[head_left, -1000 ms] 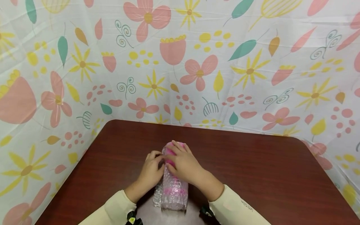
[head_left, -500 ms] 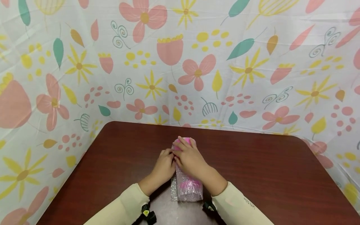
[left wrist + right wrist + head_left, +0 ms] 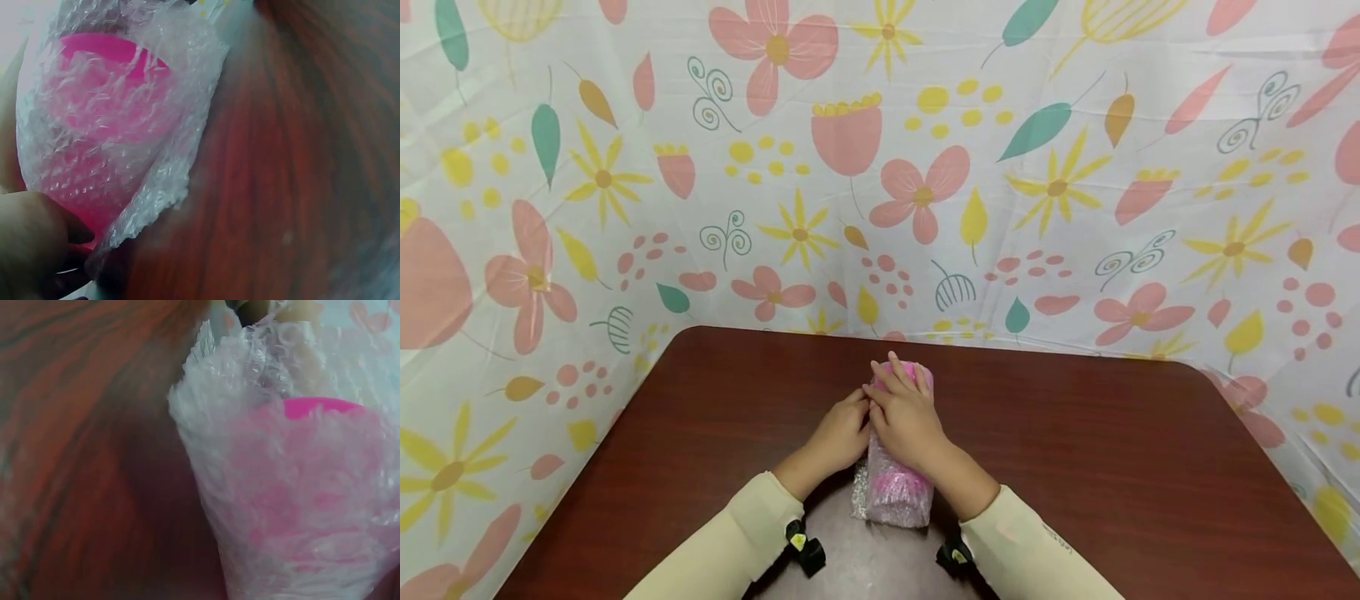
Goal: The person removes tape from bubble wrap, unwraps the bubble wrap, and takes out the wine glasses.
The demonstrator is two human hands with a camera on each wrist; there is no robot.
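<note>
A long pink rounded object, wrapped in clear bubble wrap, lies lengthwise on the dark red-brown table between both hands. A pink curved rim shows through the wrap in the right wrist view. My right hand rests over the top of the roll near its far end, fingers spread. On its left side my left hand pinches the edge of the bubble wrap between thumb and finger. A loose strip of wrap sticks out along the left side, below that hand.
The table stretches out on both sides of the roll, with rounded far corners. Behind and to the left hangs a white cloth printed with flowers and leaves. Dark straps sit at the cream sleeves.
The wrapped roll and both hands have shifted to the right and slightly away. The loose strip at the left shows narrower than one second ago. My right hand stays spread over the roll.
</note>
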